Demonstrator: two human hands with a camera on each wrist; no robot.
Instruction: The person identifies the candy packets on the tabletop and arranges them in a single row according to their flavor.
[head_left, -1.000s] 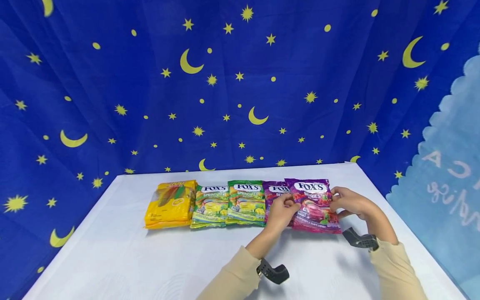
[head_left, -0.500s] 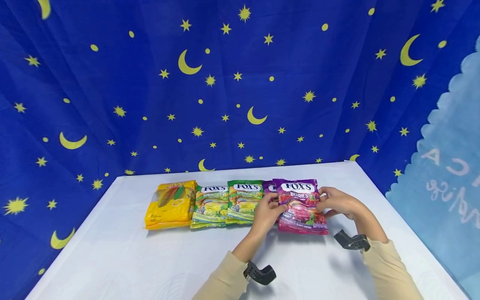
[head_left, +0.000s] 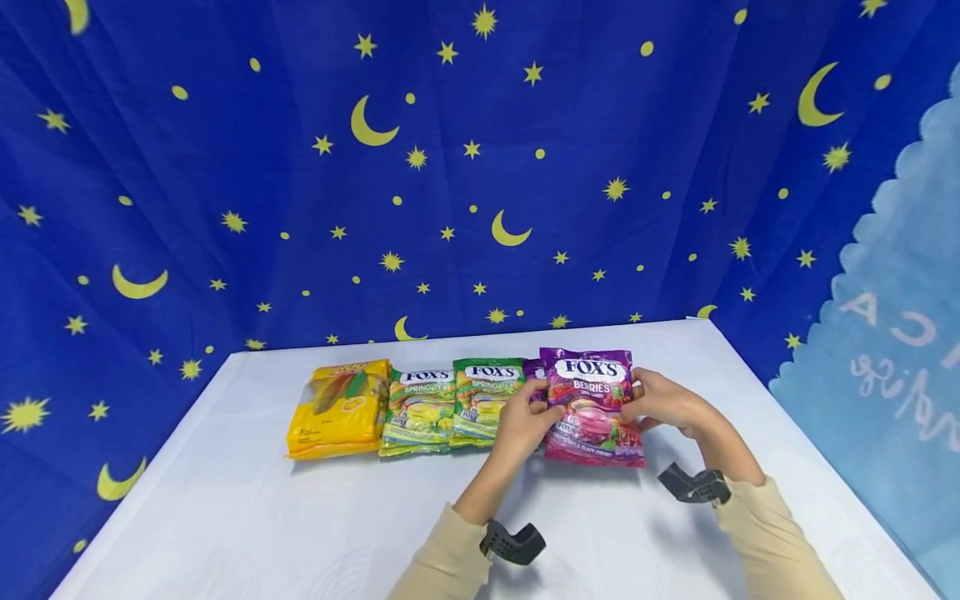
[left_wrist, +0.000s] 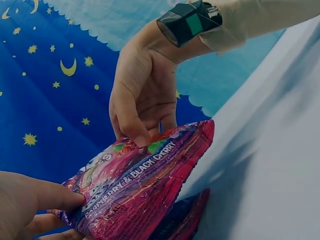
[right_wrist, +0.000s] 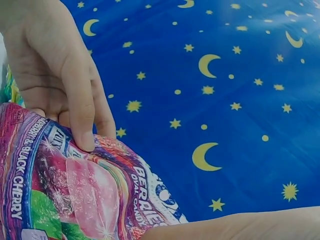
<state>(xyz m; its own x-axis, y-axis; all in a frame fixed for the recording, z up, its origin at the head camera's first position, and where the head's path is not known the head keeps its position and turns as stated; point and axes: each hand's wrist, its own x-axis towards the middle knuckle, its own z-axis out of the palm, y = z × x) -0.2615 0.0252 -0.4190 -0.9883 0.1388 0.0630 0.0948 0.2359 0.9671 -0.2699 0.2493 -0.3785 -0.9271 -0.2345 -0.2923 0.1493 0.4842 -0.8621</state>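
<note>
A purple Fox's Berries candy bag (head_left: pixel 591 421) stands face-on between my two hands. My left hand (head_left: pixel 517 423) pinches its left edge, thumb on the front and fingers behind. Its right edge is gripped the same way by my right hand (head_left: pixel 666 405). A second purple candy bag (head_left: pixel 533 369) is mostly hidden behind it; its lower corner (left_wrist: pixel 195 212) shows beneath the held bag in the left wrist view. Left of these, a green Fox's Spring Tea bag (head_left: pixel 487 400) overlaps another green Spring Tea bag (head_left: pixel 417 411).
At the row's left end lies a yellow bag (head_left: pixel 339 425) with a clear window. The row is on a white table (head_left: pixel 360 525). Behind hangs a blue curtain (head_left: pixel 315 275) with moons and stars; a light-blue lettered panel (head_left: pixel 892 275) borders the right.
Both hands have carried the front purple bag leftward, so it covers most of the purple bag behind. In the last half second it has shifted slightly further left and up.
</note>
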